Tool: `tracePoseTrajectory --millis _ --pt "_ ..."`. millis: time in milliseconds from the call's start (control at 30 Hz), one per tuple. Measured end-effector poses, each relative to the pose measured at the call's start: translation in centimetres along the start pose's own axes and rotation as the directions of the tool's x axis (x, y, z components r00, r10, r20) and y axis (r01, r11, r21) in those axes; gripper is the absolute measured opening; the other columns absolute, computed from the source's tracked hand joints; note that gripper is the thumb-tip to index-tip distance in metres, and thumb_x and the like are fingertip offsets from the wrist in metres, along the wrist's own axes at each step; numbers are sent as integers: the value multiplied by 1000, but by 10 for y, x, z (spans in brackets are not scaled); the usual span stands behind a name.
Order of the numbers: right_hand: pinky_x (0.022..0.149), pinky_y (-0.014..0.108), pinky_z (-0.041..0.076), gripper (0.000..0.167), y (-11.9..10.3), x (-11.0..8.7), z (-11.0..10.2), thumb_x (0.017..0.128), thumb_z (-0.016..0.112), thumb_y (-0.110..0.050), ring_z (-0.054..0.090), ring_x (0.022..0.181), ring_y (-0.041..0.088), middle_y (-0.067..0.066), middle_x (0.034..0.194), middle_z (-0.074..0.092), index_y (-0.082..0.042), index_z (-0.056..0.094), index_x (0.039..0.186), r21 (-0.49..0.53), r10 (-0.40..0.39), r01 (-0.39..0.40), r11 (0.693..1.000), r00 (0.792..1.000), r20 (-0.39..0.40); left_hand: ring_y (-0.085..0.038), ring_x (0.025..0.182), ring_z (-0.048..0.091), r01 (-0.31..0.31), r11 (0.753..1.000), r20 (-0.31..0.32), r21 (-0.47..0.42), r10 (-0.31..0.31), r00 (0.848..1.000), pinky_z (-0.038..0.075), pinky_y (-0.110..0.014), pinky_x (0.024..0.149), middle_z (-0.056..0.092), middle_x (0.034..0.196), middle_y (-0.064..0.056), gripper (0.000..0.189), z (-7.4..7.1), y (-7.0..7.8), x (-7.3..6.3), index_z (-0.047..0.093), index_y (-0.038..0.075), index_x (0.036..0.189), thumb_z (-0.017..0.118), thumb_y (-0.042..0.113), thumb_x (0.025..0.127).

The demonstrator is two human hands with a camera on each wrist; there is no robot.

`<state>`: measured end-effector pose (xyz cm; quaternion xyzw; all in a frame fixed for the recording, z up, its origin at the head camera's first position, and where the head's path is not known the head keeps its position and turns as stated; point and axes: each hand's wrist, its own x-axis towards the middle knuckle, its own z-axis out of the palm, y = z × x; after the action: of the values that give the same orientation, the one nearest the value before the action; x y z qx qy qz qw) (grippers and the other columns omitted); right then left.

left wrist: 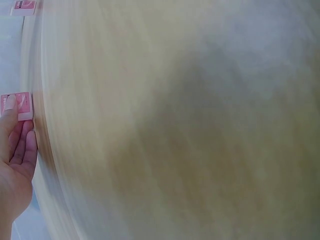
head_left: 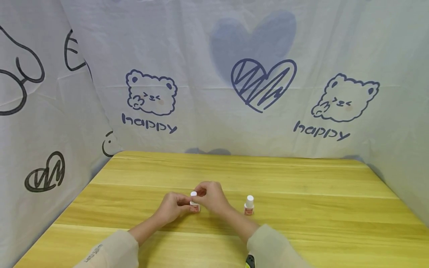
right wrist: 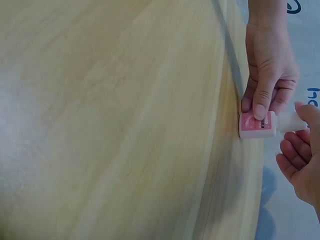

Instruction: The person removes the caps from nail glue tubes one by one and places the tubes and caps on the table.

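Note:
A small white bottle (head_left: pixel 195 208) with a pink label stands on the wooden table between both hands. My left hand (head_left: pixel 171 208) pinches its body, the thumb across the label, as the left wrist view shows beside the bottle (left wrist: pixel 24 102). At the white cap (right wrist: pixel 291 121), my right hand (head_left: pixel 211 197) pinches with thumb and fingers. The cap sits on top of the bottle's neck. A second bottle of the same kind (head_left: pixel 249 206), capped and upright, stands to the right, apart from both hands.
The yellow wooden table (head_left: pixel 301 230) stretches out around the bottles. White cloth (head_left: pixel 201 48) printed with bears and hearts hangs behind it and along both sides. A dark band with a yellow edge (head_left: pixel 250 261) shows at the right sleeve.

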<state>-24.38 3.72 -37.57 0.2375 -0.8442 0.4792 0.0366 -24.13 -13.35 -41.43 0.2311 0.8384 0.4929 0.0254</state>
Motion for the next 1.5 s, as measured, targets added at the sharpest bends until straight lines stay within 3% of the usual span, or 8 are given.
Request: tracePoseTrajectory --millis 200,1133,1500 --pt "58 14 48 7 -1 -1 1 79 71 -3 59 66 10 12 74 68 3 68 80 10 19 -19 1000 1000 -17 -19 82 70 20 999 10 -25 -20 1000 55 -19 70 72 87 -16 21 1 0 0 71 -4 97 70 10 80" --pt "62 15 49 11 -6 1 -5 82 65 0 61 74 14 14 84 70 7 69 90 -17 10 -9 1000 995 97 -23 83 70 20 999 19 -31 -19 1000 56 -21 69 71 89 -18 21 -1 1 0 71 -4 96 69 11 81" --pt "58 15 47 7 -3 -2 -1 80 70 -3 56 67 8 12 77 68 3 68 82 30 28 -28 999 999 -14 -20 79 70 36 999 5 -10 -36 999 55 -19 67 72 85 -16 21 -1 2 0 72 -2 94 71 13 80"
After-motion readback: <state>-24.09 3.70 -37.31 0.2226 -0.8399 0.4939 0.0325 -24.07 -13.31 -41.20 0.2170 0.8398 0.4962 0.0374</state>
